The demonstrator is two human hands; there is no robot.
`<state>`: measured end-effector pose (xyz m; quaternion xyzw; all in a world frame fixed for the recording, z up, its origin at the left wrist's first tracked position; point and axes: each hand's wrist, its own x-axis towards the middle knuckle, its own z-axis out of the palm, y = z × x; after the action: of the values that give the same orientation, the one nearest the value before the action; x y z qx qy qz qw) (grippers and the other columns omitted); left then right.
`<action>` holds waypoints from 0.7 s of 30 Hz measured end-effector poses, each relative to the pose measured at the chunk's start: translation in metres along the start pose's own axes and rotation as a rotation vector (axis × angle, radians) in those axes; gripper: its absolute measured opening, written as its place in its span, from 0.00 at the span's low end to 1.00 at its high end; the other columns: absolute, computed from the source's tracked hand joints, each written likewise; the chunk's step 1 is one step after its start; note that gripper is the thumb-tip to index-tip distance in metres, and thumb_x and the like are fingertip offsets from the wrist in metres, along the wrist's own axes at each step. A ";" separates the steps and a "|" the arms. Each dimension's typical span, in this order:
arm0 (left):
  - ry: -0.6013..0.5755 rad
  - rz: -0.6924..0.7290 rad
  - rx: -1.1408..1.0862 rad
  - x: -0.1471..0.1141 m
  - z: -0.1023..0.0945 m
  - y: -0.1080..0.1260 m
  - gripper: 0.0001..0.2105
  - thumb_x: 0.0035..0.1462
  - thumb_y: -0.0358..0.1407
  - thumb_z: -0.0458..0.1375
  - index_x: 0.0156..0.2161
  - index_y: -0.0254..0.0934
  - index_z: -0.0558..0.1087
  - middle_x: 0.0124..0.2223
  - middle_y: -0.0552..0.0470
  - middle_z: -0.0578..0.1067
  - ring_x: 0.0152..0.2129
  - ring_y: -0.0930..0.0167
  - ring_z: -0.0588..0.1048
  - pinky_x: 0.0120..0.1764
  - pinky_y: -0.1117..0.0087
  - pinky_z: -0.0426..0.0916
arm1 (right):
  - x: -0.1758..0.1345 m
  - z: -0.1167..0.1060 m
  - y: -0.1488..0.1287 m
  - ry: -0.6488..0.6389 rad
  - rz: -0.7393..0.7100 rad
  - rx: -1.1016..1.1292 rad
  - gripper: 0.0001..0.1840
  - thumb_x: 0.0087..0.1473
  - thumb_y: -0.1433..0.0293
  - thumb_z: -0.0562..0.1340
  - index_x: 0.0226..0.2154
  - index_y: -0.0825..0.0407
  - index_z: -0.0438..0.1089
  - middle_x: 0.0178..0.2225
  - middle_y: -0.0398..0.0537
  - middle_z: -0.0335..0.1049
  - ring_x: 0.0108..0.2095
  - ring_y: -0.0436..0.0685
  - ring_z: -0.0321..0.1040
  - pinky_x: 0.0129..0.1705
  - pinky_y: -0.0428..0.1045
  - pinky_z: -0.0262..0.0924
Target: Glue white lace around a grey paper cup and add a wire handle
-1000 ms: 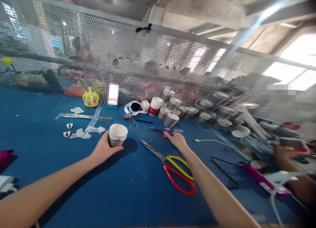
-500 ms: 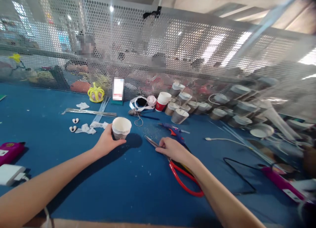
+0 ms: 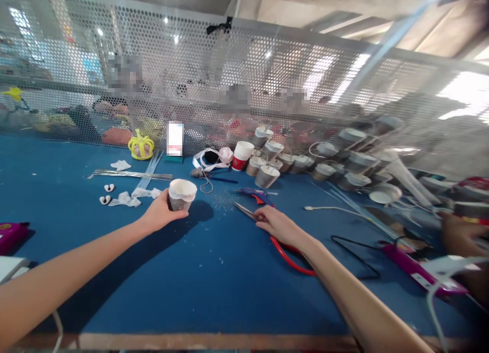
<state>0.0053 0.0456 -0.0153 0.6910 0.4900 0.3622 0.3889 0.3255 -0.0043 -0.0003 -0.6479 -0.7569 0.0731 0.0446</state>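
My left hand [image 3: 158,214] is closed round the side of a paper cup [image 3: 182,191], grey on the outside with a white ruffled rim. The cup is upright, just over the blue table. My right hand [image 3: 278,224] is closed over the middle of red-handled scissors [image 3: 287,260], whose blades point left towards the cup. The pivot is hidden under the fingers. Just beyond that hand lies a blue glue gun [image 3: 252,192]. White cloth scraps [image 3: 125,199] and two small black-and-white pieces [image 3: 105,200] lie left of the cup.
Grey covered cups [image 3: 267,176] are grouped at the back right, beside a red-and-white cup stack [image 3: 242,157]. A phone [image 3: 174,139] stands before a perforated metal screen [image 3: 263,62]. Purple power strips [image 3: 418,271] lie at both sides. Another person's hand [image 3: 460,236] shows at far right.
The view has shifted slightly, so most things sit further left. My right hand and the scissors have moved a little away from the cup. My left hand still holds the cup.
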 end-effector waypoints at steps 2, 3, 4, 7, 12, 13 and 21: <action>-0.003 0.003 0.008 0.005 0.003 -0.001 0.30 0.36 0.38 0.63 0.46 0.30 0.61 0.44 0.41 0.72 0.39 0.63 0.71 0.43 0.59 0.65 | 0.001 0.000 0.007 0.008 -0.003 -0.009 0.10 0.48 0.72 0.57 0.36 0.55 0.66 0.36 0.52 0.66 0.35 0.56 0.65 0.40 0.50 0.58; -0.005 0.001 0.006 0.009 0.005 -0.003 0.30 0.36 0.38 0.63 0.46 0.30 0.61 0.43 0.41 0.72 0.39 0.63 0.72 0.43 0.59 0.66 | 0.001 0.001 0.009 0.012 -0.005 -0.014 0.10 0.47 0.72 0.57 0.36 0.54 0.67 0.35 0.51 0.67 0.35 0.56 0.65 0.40 0.50 0.59; -0.004 0.001 0.001 0.014 0.007 -0.005 0.30 0.35 0.38 0.63 0.46 0.29 0.61 0.43 0.41 0.72 0.38 0.63 0.72 0.42 0.60 0.66 | 0.001 0.002 0.011 0.017 -0.007 -0.019 0.10 0.47 0.72 0.57 0.36 0.54 0.67 0.35 0.51 0.67 0.35 0.56 0.65 0.40 0.50 0.59; 0.026 0.065 0.014 0.029 0.016 -0.014 0.30 0.34 0.38 0.64 0.46 0.30 0.62 0.44 0.41 0.71 0.41 0.63 0.71 0.44 0.60 0.65 | -0.005 0.007 0.008 0.048 0.015 -0.047 0.11 0.48 0.73 0.56 0.36 0.55 0.68 0.34 0.53 0.66 0.37 0.58 0.64 0.42 0.53 0.58; 0.059 0.154 0.204 0.046 0.026 -0.020 0.30 0.35 0.38 0.63 0.46 0.27 0.63 0.45 0.37 0.71 0.43 0.60 0.69 0.46 0.60 0.63 | -0.024 0.008 -0.024 0.212 -0.011 -0.027 0.17 0.50 0.68 0.55 0.43 0.57 0.64 0.43 0.57 0.62 0.45 0.61 0.60 0.49 0.56 0.53; 0.056 0.162 0.225 0.045 0.026 -0.020 0.31 0.36 0.39 0.63 0.47 0.27 0.62 0.46 0.37 0.71 0.44 0.60 0.69 0.46 0.61 0.63 | -0.026 0.007 -0.031 0.222 -0.045 0.007 0.17 0.50 0.66 0.55 0.43 0.56 0.64 0.43 0.57 0.63 0.45 0.61 0.60 0.49 0.55 0.54; -0.031 0.173 0.667 -0.024 0.012 -0.028 0.41 0.43 0.55 0.52 0.54 0.21 0.57 0.58 0.27 0.53 0.57 0.51 0.48 0.55 0.52 0.44 | -0.035 0.004 -0.051 0.304 -0.116 0.192 0.13 0.52 0.63 0.54 0.38 0.53 0.66 0.42 0.53 0.65 0.44 0.58 0.63 0.48 0.55 0.57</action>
<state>-0.0019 0.0269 -0.0486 0.8244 0.5152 0.2030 0.1168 0.2809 -0.0462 0.0057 -0.5994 -0.7672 0.0436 0.2243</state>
